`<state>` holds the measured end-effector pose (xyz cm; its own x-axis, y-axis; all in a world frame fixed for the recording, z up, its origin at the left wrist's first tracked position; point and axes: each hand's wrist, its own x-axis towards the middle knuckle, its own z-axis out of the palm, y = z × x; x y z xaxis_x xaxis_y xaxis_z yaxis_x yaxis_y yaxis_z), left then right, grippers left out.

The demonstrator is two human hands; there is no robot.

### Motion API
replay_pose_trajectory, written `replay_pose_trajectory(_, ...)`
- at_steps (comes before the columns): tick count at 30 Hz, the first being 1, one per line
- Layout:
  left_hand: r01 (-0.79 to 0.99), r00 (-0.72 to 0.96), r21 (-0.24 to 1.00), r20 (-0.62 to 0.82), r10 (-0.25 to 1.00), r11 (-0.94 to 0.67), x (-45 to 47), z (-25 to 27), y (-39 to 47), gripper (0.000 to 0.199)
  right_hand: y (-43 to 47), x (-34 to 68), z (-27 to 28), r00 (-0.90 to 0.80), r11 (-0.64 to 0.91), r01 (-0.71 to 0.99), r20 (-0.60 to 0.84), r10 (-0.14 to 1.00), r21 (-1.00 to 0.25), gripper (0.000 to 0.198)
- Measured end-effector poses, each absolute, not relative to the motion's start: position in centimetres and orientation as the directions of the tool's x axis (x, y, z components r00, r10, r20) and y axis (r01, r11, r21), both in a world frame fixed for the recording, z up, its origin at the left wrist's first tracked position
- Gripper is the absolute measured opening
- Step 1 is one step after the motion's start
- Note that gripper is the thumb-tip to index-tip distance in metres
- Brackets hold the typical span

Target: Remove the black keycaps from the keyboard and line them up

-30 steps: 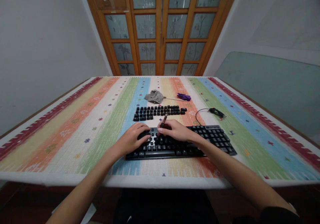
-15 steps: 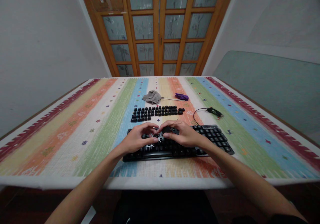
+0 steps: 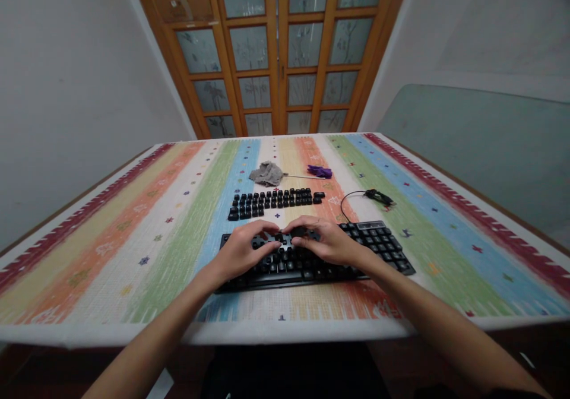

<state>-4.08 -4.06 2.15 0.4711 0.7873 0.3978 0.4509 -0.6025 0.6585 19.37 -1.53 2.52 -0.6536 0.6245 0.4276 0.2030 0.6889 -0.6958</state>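
Observation:
A black computer keyboard [image 3: 285, 277] lies near the table's front edge, with part of its upper key area bare of keycaps. My left hand [image 3: 247, 249] is bent over its left-middle part, thumb and fingers curled toward each other. My right hand [image 3: 327, 240] faces it from the right, also curled, its thumb and fingertips close to those of my left hand. A small dark piece shows between the fingertips, too small to name. Behind the keyboard, rows of loose black keycaps [image 3: 271, 200] sit on the cloth. My fingers hide part of the bare area.
Beyond the keycaps lie a grey cloth [image 3: 267, 174] and a purple cloth [image 3: 319, 171], with a thin rod [image 3: 303, 177] between them. The keyboard's bundled cable [image 3: 378, 197] rests at the back right. A striped tablecloth [image 3: 178, 238] covers the table.
The view has shifted slightly. Both hands remain over the same part of the keyboard, and the fingertips have moved only a little. The keycap rows look the same.

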Motion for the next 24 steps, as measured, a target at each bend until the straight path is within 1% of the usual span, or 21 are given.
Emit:
replay_pose_trajectory(2, 0.49, 0.502, 0.538, 0.469, 0.726, -0.686, -3.9, 2.3, -4.2, 0.015, -1.5, 19.4, 2.4, -0.641, 0.681, 0.211, 0.427, 0.638, -0.701, 0.019)
replay_pose_trajectory(4, 0.509, 0.542, 0.435, 0.508, 0.67, -0.742, -3.8, 2.2, -4.1, 0.014, -1.4, 19.5, 2.2, -0.639, 0.681, 0.223, 0.423, 0.643, -0.698, 0.019)
replay_pose_trajectory(8, 0.551, 0.614, 0.274, 0.507, 0.605, -0.788, -4.0, 2.0, -3.6, 0.012, -1.2, 19.5, 1.9, -0.638, 0.703, 0.266, 0.426, 0.641, -0.659, 0.018)
replay_pose_trajectory(10, 0.558, 0.632, 0.225, 0.509, 0.584, -0.799, -4.3, 2.0, -3.0, 0.011, -1.2, 19.5, 1.7, -0.624, 0.711, 0.288, 0.438, 0.647, -0.641, 0.018)
replay_pose_trajectory(12, 0.565, 0.627, 0.204, 0.525, 0.576, -0.8, -4.8, 2.1, -2.0, 0.009, -1.3, 19.5, 1.7, -0.599, 0.709, 0.304, 0.451, 0.662, -0.636, 0.017)
replay_pose_trajectory(15, 0.603, 0.612, 0.175, 0.524, 0.592, -0.778, -5.7, 2.1, 0.0, 0.01, -1.3, 19.4, 1.7, -0.574, 0.7, 0.312, 0.46, 0.678, -0.642, 0.015)
replay_pose_trajectory(18, 0.64, 0.646, 0.092, 0.474, 0.599, -0.763, -6.1, 1.8, 2.1, 0.01, -1.4, 19.5, 1.8, -0.573, 0.693, 0.319, 0.451, 0.684, -0.646, 0.015)
replay_pose_trajectory(20, 0.659, 0.676, 0.039, 0.407, 0.614, -0.751, -6.1, 1.5, 3.2, 0.009, -1.5, 19.5, 1.8, -0.579, 0.685, 0.325, 0.436, 0.69, -0.653, 0.016)
replay_pose_trajectory(24, 0.687, 0.694, -0.038, 0.328, 0.64, -0.726, -5.8, 0.8, 4.7, 0.009, -1.7, 19.5, 1.6, -0.588, 0.668, 0.33, 0.409, 0.698, -0.667, 0.017)
